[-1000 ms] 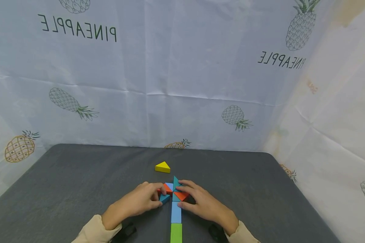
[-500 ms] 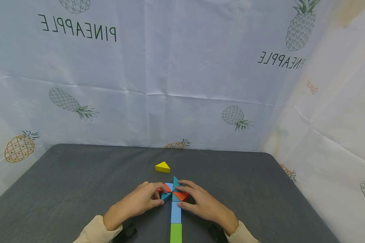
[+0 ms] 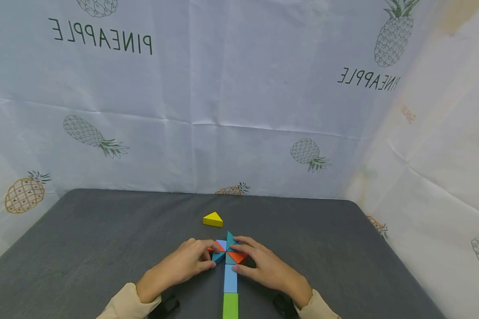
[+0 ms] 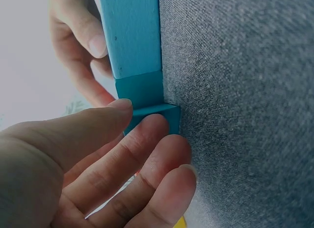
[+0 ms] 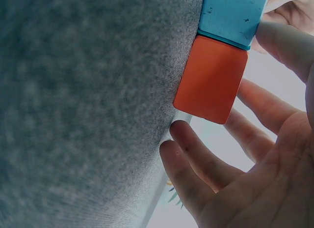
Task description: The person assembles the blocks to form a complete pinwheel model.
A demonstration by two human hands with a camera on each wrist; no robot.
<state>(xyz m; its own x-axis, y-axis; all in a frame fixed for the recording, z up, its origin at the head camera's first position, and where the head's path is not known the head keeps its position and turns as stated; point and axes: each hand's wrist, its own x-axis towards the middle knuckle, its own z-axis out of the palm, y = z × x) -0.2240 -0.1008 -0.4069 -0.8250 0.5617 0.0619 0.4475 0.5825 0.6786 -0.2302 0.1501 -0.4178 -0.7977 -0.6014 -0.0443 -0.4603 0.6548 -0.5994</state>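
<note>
Triangular blocks meet point to point in a pinwheel on the dark table. My left hand (image 3: pixel 183 262) pinches a blue triangular block (image 3: pixel 218 257) at the pinwheel's lower left, between thumb and fingers. Partly under those fingers is a red-orange triangle, beside a light blue one (image 3: pixel 222 243). My right hand (image 3: pixel 265 266) spreads over the other side, fingertips on the upper teal triangle (image 3: pixel 229 239) and thumb at the light blue rectangular block (image 3: pixel 230 279). Between them sits a red-orange triangular block (image 5: pixel 211 80). In the left wrist view, a teal block (image 4: pixel 140 90) stands right at the fingertips.
A green rectangular block (image 3: pixel 230 305) continues the column toward the near edge. Beyond the pinwheel lies a yellow triangular block (image 3: pixel 213 219). White cloth with pineapple prints (image 3: pixel 239 88) hangs behind the dark table (image 3: pixel 303 230).
My left hand has slid the blue triangular block slightly right, up against the pinwheel's centre. The right hand has stayed in place.
</note>
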